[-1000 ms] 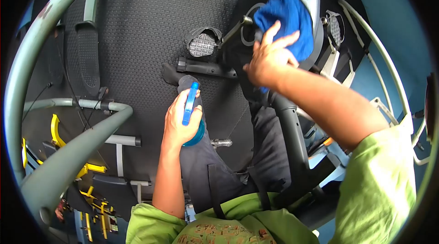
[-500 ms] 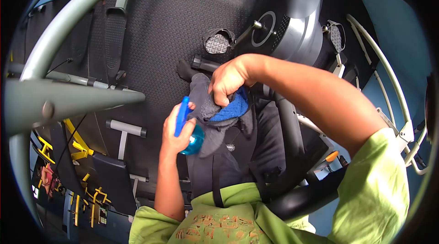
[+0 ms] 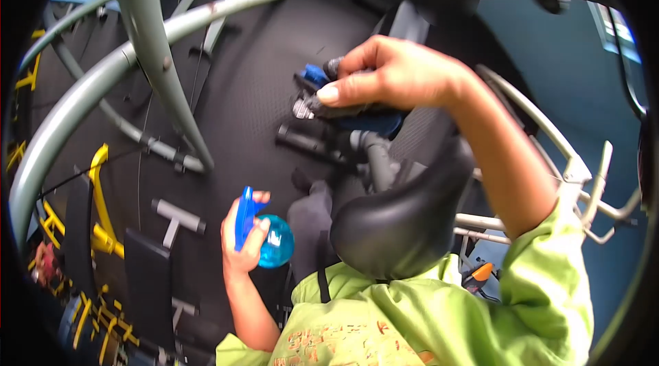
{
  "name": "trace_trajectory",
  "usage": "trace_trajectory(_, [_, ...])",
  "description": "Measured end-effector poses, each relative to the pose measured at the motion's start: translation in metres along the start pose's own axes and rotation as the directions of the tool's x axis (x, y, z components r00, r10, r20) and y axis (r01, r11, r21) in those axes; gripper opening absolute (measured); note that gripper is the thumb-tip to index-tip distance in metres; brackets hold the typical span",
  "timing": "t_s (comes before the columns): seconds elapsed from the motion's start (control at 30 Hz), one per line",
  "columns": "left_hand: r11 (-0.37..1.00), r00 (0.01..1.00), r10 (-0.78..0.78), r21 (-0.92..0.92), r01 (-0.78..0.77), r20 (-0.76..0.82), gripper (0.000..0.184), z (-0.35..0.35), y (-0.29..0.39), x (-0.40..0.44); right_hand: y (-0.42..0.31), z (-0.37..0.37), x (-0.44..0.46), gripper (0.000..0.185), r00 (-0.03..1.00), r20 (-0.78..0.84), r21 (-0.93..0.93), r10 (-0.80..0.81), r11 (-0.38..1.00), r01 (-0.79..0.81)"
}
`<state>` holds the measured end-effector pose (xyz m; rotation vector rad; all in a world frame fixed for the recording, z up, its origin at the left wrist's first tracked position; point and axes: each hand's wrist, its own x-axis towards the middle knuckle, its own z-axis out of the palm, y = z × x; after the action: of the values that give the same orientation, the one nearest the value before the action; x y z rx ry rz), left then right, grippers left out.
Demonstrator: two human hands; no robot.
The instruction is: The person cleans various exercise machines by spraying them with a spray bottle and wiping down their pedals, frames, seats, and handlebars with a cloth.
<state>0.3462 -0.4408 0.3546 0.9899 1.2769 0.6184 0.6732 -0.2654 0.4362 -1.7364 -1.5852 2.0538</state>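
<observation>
My left hand (image 3: pixel 240 239) is closed around the blue trigger head of a spray bottle (image 3: pixel 277 242), whose round body shows translucent blue. My right hand (image 3: pixel 395 74) is stretched forward, fingers pressed onto a grey and blue cloth (image 3: pixel 338 108). Motion blurs the cloth, and the hand covers part of it. It lies against the front part of an exercise bike, though what is beneath it is hidden. Between my body and that hand is the black bike saddle (image 3: pixel 401 222).
A thick grey metal frame (image 3: pixel 154 43) rises on the left. Past it are a padded bench (image 3: pixel 149 284) and yellow gym equipment (image 3: pixel 99 187). White machine bars (image 3: pixel 528 109) stand at the right near a blue wall (image 3: pixel 549 50). Dark textured matting (image 3: pixel 254 78) covers the floor.
My right hand has lifted the cloth from near my leg and moved it forward onto the bike. The view has shifted, bringing the saddle in. My left hand still holds the spray bottle.
</observation>
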Motion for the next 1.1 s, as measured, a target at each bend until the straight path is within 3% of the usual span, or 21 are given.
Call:
trace_trajectory(0.07, [0.996, 0.997, 0.037, 0.08, -0.043, 0.07, 0.045, -0.011, 0.008, -0.021, -0.01, 0.026, -0.048, 0.034, 0.959, -0.261, -0.093, -0.108, 0.992, 0.086])
trace_trajectory(0.13, [0.988, 0.992, 0.06, 0.135, -0.075, 0.111, 0.044, -0.017, 0.03, -0.04, -0.027, 0.055, -0.095, 0.022, 0.869, -0.443, -0.209, -0.219, 0.968, 0.138])
trace_trajectory(0.2, [0.987, 0.989, 0.054, 0.143, -0.074, 0.135, 0.047, -0.03, 0.046, -0.065, -0.021, 0.089, -0.121, 0.026, 0.651, -0.544, -0.417, -0.529, 0.844, 0.338])
trace_trajectory(0.27, [0.959, 0.963, 0.23, 0.136, -0.249, 0.142, 0.052, -0.036, 0.056, -0.085, -0.026, 0.106, -0.151, 0.039, 0.641, -0.465, -0.501, -0.611, 0.778, 0.378])
trace_trajectory(0.33, [0.933, 0.938, 0.313, 0.134, -0.333, 0.152, 0.052, -0.036, 0.083, -0.103, -0.033, 0.125, -0.177, 0.043, 0.54, -0.552, -0.552, -0.636, 0.763, 0.335])
trace_trajectory(0.37, [0.874, 0.887, 0.418, 0.183, -0.451, 0.195, 0.052, -0.038, 0.09, -0.106, -0.037, 0.128, -0.19, 0.044, 0.506, -0.535, -0.602, -0.676, 0.726, 0.333])
trace_trajectory(0.47, [0.869, 0.869, 0.438, 0.139, -0.474, 0.23, 0.043, -0.019, 0.122, -0.123, -0.039, 0.13, -0.219, 0.043, 0.403, -0.457, -0.682, -0.792, 0.604, 0.413])
trace_trajectory(0.5, [0.838, 0.844, 0.441, 0.198, -0.509, 0.306, 0.051, -0.013, 0.134, -0.125, -0.041, 0.13, -0.231, 0.042, 0.389, -0.451, -0.678, -0.803, 0.592, 0.436])
trace_trajectory(0.53, [0.866, 0.836, 0.441, 0.089, -0.492, 0.327, 0.05, 0.0, 0.14, -0.129, -0.044, 0.131, -0.245, 0.041, 0.373, -0.445, -0.673, -0.814, 0.579, 0.46])
trace_trajectory(0.57, [0.837, 0.802, 0.46, 0.116, -0.535, 0.381, 0.049, 0.015, 0.157, -0.131, -0.045, 0.129, -0.259, 0.044, 0.387, -0.409, -0.691, -0.826, 0.557, 0.46])
trace_trajectory(0.67, [0.712, 0.659, 0.484, 0.178, -0.679, 0.575, 0.05, 0.064, 0.188, -0.128, -0.042, 0.123, -0.297, 0.078, 0.372, -0.355, -0.688, -0.858, 0.509, 0.517])
trace_trajectory(0.7, [0.677, 0.601, 0.508, 0.146, -0.721, 0.617, 0.049, 0.083, 0.187, -0.121, -0.039, 0.119, -0.306, 0.081, 0.274, -0.34, -0.659, -0.9, 0.436, 0.613])
trace_trajectory(0.77, [0.552, 0.462, 0.567, 0.102, -0.828, 0.681, 0.045, 0.128, 0.199, -0.115, -0.027, 0.103, -0.325, 0.079, 0.186, -0.36, -0.551, -0.914, 0.369, 0.749])
trace_trajectory(0.8, [0.538, 0.453, 0.577, 0.102, -0.837, 0.68, 0.045, 0.149, 0.203, -0.112, -0.018, 0.092, -0.333, 0.08, 0.143, -0.376, -0.517, -0.916, 0.335, 0.788])
trace_trajectory(0.87, [0.626, 0.418, 0.54, -0.016, -0.78, 0.73, 0.045, 0.193, 0.212, -0.108, 0.011, 0.06, -0.342, 0.086, -0.001, -0.474, -0.666, -0.88, 0.358, 0.654])
trace_trajectory(0.9, [0.588, 0.431, 0.575, 0.015, -0.809, 0.695, 0.044, 0.217, 0.222, -0.109, 0.024, 0.046, -0.348, 0.086, -0.059, -0.569, -0.722, -0.82, 0.464, 0.513])
trace_trajectory(0.93, [0.587, 0.432, 0.575, 0.018, -0.81, 0.695, 0.044, 0.239, 0.227, -0.107, 0.043, 0.036, -0.346, 0.081, -0.024, -0.747, -0.585, -0.664, 0.64, 0.499])
trace_trajectory(1.0, [0.591, 0.476, 0.526, 0.099, -0.8, 0.705, 0.044, 0.279, 0.237, -0.099, 0.085, 0.02, -0.349, 0.075, 0.146, -0.947, -0.194, -0.286, 0.872, 0.45])
trace_trajectory(1.07, [0.579, 0.464, 0.498, 0.118, -0.807, 0.733, 0.049, 0.321, 0.24, -0.086, 0.152, 0.008, -0.335, 0.061, 0.251, -0.95, -0.07, -0.188, 0.907, 0.416])
trace_trajectory(1.1, [0.579, 0.454, 0.472, 0.123, -0.806, 0.756, 0.05, 0.341, 0.242, -0.08, 0.199, 0.0, -0.317, 0.053, 0.534, -0.836, 0.221, -0.123, 0.816, 0.534])
